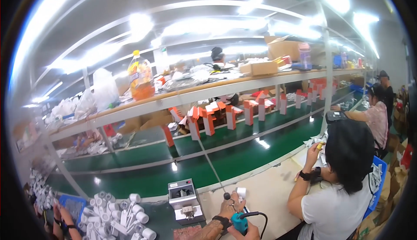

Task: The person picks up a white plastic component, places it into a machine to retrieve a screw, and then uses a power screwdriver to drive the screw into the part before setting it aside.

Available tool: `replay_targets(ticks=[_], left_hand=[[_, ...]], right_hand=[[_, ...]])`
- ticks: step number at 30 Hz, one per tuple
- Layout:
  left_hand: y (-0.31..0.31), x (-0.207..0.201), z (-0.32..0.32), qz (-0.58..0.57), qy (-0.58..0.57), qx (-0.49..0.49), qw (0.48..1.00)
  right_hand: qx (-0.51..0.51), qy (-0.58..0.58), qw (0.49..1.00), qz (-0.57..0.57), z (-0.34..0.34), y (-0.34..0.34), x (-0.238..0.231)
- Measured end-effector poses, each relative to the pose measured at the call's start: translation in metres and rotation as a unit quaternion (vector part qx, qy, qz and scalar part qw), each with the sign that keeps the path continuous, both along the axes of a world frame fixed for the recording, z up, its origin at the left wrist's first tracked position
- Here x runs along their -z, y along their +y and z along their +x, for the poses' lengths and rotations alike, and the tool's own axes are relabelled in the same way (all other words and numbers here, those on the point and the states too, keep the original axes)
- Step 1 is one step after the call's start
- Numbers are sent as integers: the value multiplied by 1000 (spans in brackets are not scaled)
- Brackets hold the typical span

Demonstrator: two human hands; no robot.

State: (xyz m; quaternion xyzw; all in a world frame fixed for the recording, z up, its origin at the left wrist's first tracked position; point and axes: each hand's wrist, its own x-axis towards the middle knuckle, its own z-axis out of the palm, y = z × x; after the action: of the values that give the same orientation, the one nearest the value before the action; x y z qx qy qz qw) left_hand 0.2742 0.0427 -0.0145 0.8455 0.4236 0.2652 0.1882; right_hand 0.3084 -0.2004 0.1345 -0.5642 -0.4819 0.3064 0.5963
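My left hand (231, 206), with a dark band at the wrist, is closed on a white plastic part (241, 192) with a round cylindrical head. My right hand (248, 232) is wrapped round a teal electric screwdriver (239, 221), whose black cord loops off to the right. The screwdriver stands just below my left fingers; its tip is hard to make out. A dark knob (226, 195) at the end of a thin rod touches or overlaps my left hand. Left of my hands sits a grey screw feeder (186, 201).
White plastic parts (115, 218) are heaped left of the feeder, beside a blue bin (73, 207) and another person's hands (63, 218). A co-worker in white (336, 196) sits close on my right. Ahead runs a green conveyor (234, 153) with orange-and-white boxes (230, 117) beneath a shelf (195, 95).
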Motion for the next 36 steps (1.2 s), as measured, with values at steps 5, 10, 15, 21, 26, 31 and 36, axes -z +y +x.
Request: replay_targets(ticks=[5, 10, 15, 21, 26, 31, 36], left_hand=[[-4, -2, 0, -93, -33, -44, 994], [-15, -9, -7, -95, -73, -34, 992], [-46, -72, -55, -162, -30, 33, 986], [-91, -104, -137, -234, -57, 99, 965], [-124, -90, -201, -70, -100, 90, 988], [-125, -79, -228, -66, -65, 84, 992], [-126, -85, -228, 30, -4, 35, 999]], right_hand=[[-7, 48, 999, 15, -11, 17, 20], [-40, 113, 993, -17, -18, 21, 30], [-46, 153, 987, 25, -17, 28, 26], [-89, 100, 990, -40, -15, 43, 36], [-119, 78, 988, -57, -31, 41, 58], [-183, 135, 974, -12, -50, 68, 68], [-149, 128, 981, 12, -62, 68, 64]])
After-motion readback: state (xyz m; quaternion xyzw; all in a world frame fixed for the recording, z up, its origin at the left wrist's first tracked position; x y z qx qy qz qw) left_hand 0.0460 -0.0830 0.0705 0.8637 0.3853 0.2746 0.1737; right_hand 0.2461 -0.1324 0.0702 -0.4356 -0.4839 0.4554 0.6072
